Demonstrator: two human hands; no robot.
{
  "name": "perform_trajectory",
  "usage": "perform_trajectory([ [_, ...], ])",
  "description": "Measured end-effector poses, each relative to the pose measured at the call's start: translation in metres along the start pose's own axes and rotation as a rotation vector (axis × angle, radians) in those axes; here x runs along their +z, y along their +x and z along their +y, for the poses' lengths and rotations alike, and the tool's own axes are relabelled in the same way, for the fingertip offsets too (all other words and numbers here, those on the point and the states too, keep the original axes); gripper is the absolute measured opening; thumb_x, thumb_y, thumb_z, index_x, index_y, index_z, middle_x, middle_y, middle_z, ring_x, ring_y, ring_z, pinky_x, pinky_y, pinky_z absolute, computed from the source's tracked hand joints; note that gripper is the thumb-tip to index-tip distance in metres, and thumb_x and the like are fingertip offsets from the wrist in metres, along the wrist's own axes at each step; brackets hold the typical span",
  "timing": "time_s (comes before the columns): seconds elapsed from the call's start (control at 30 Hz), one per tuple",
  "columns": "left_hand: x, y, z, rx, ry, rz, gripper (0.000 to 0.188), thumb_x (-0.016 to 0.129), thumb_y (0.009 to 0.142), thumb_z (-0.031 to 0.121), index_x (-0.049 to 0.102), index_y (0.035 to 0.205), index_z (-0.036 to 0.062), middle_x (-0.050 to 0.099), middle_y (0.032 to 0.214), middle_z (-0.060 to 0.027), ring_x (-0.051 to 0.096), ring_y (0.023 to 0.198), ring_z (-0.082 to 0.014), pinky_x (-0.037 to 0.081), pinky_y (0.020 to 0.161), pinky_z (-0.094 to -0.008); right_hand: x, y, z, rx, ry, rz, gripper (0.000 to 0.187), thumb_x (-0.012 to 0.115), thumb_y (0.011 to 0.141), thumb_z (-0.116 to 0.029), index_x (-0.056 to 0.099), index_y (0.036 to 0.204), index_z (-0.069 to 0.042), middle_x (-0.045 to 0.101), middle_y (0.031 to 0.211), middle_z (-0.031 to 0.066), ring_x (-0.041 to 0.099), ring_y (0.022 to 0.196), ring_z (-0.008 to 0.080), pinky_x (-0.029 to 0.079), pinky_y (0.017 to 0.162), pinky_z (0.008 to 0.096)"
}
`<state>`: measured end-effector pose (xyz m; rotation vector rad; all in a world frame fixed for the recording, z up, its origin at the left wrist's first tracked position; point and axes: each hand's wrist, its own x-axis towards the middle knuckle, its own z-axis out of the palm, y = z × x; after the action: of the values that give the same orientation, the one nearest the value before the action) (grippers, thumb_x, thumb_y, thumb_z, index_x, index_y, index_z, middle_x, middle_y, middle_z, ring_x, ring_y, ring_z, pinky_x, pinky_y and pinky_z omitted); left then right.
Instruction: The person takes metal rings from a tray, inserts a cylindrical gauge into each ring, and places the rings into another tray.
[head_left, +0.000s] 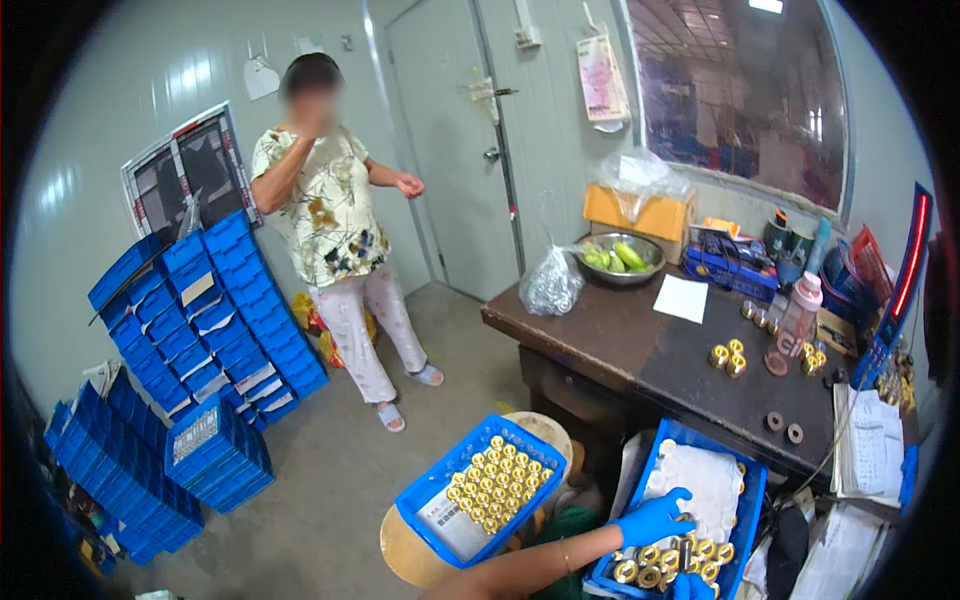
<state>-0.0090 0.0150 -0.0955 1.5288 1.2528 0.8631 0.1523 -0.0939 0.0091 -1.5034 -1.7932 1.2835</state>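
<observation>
My left hand [650,518], in a blue glove, reaches over a blue crate [757,500] with its fingers apart. A small round metal part shows beside its fingertips; I cannot make out a grip on it. At the lower edge, my right hand [692,588], also gloved in blue, is partly cut off. Its fingers appear closed at the lower end of a silver metal cylinder [686,553]. Around both hands lie several brass-and-silver ring-ended fittings [649,577]. A white sheet [700,480] covers the far part of the crate's contents.
Left of my arm, a second blue crate [420,503] of upright brass-topped fittings rests on round stools [400,555]. A dark desk [620,340] holds a bottle [795,320], a steel bowl [640,270] and more fittings. Blue crates [250,310] stand stacked behind. Another person [325,210] stands near the door.
</observation>
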Motion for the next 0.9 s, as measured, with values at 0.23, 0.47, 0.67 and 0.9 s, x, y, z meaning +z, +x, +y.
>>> perform_trajectory([
  [0.23, -0.005, -0.037, 0.06, 0.082, -0.609, -0.161, 0.045, 0.053, 0.082, 0.012, 0.036, 0.122, 0.0021, 0.048, 0.114, -0.0104, 0.044, 0.107, -0.0165, 0.036, 0.09, -0.0273, 0.02, 0.022, 0.046, -0.315, -0.125, 0.226, 0.024, 0.046, 0.086, -0.018, 0.054, 0.083, 0.004, 0.054, 0.07, 0.0137, 0.048, 0.062, 0.0232, 0.038, 0.057, 0.034],
  [0.47, -0.01, -0.051, 0.076, 0.083, -0.741, -0.175, 0.045, 0.055, 0.082, 0.015, 0.038, 0.122, 0.0034, 0.045, 0.118, -0.0116, 0.046, 0.107, -0.0205, 0.039, 0.089, -0.0286, 0.018, 0.02, 0.022, -0.176, -0.213, 0.253, 0.023, 0.048, 0.084, -0.014, 0.055, 0.098, 0.003, 0.058, 0.085, 0.0194, 0.055, 0.076, 0.031, 0.044, 0.066, 0.0364],
  [0.67, -0.006, -0.065, 0.1, 0.04, -0.615, -0.064, 0.054, 0.056, 0.082, 0.022, 0.032, 0.127, 0.0034, 0.044, 0.119, -0.0157, 0.045, 0.107, -0.0234, 0.037, 0.09, -0.0317, 0.02, 0.018, 0.013, -0.346, -0.387, 0.381, 0.024, 0.05, 0.083, -0.017, 0.057, 0.095, 0.003, 0.059, 0.077, 0.0202, 0.056, 0.064, 0.0318, 0.044, 0.058, 0.0378],
  [0.9, 0.015, -0.076, 0.119, 0.098, -0.833, -0.01, 0.036, 0.057, 0.078, 0.006, 0.046, 0.113, 0.0015, 0.052, 0.106, -0.0051, 0.05, 0.092, -0.013, 0.042, 0.08, -0.0256, 0.024, 0.011, 0.014, -0.363, -0.157, 0.428, 0.024, 0.049, 0.083, -0.017, 0.057, 0.093, 0.004, 0.059, 0.073, 0.0181, 0.054, 0.062, 0.0267, 0.042, 0.057, 0.0354],
])
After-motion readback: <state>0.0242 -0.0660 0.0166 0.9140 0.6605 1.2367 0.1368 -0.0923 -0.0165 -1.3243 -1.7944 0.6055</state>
